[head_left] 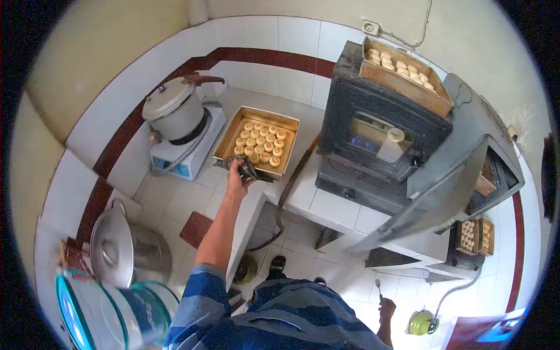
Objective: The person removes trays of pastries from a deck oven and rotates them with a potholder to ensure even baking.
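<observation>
My left hand (236, 174) is closed on a dark, crumpled cloth (249, 169) at the near edge of a square metal baking tray (287, 120). The tray rests on the tiled counter, and several round golden cookies (261, 141) with darker tops sit in rows inside it. Low at the right, my right hand (386, 309) grips the thin handle of a small spoon-like utensil (378, 284) with a pale end, held upright. Its exact kind is too small to tell.
Beside the tray stands a dark oven (344, 105), topped by another cookie tray (408, 87). An open oven door (431, 198) juts out at right. Small cookie trays (468, 236) sit lower. A pressure cooker (175, 108) and large pot (114, 251) are left; a hose (286, 198) crosses the counter edge.
</observation>
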`<state>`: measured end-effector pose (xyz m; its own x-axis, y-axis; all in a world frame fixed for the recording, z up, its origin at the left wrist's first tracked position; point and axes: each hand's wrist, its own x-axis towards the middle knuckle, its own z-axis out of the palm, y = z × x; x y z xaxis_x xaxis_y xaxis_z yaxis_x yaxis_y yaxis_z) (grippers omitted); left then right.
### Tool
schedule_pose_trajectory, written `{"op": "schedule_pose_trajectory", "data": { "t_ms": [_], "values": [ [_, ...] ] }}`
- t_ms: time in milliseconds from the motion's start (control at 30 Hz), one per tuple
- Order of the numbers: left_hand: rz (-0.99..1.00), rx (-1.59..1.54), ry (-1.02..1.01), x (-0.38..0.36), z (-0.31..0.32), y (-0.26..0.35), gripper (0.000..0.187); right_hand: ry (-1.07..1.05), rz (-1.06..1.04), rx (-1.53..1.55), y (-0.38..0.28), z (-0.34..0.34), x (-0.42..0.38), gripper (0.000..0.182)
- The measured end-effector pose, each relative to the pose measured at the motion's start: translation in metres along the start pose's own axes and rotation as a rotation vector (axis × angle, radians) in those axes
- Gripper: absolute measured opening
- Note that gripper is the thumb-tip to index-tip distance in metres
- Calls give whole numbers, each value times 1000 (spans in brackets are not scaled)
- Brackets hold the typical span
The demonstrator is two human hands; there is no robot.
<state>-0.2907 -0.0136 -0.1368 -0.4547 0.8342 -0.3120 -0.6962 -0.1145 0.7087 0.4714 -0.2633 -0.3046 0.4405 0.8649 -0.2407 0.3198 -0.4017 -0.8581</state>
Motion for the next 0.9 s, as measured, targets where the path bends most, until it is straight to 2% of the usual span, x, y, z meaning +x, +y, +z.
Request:
{"op": "schedule_pose_trajectory", "data": {
  "t_ms": [33,100,200,267,367,433,500,567,600,700,800,867,900],
  "values": [
    [-24,-10,-48,17,2,0,47,2,9,78,-1,8,-18,17],
    [-48,24,31,26,17,0,46,15,134,-2,-4,-4,-41,17],
    [-80,13,19,68,28,-17,45,95,158,75,16,-2,-48,13],
    [-104,10,92,95,29,-24,44,128,192,73,24,-6,-66,13],
    [-52,-95,-7,123,39,-42,43,163,185,-14,33,-18,-65,12],
    [-26,-104,-34,137,44,-38,43,182,262,-57,43,-14,-58,10],
    [-11,-107,-55,147,49,-33,43,193,223,-55,55,-13,-59,11],
    [-31,-63,-38,150,53,-32,42,208,235,-7,58,-16,-58,28],
    [-34,-63,-37,155,53,-35,42,209,237,-10,54,-16,-59,28],
    [-20,-58,2,175,49,-39,40,196,241,23,40,-6,-54,26],
    [-22,-65,-107,186,45,-43,41,213,192,32,31,0,-50,27],
    [-24,-95,-21,184,50,-44,42,227,211,17,26,4,-45,12],
    [-26,-95,-14,185,46,-46,42,224,213,10,19,3,-43,12]
  ]
}}
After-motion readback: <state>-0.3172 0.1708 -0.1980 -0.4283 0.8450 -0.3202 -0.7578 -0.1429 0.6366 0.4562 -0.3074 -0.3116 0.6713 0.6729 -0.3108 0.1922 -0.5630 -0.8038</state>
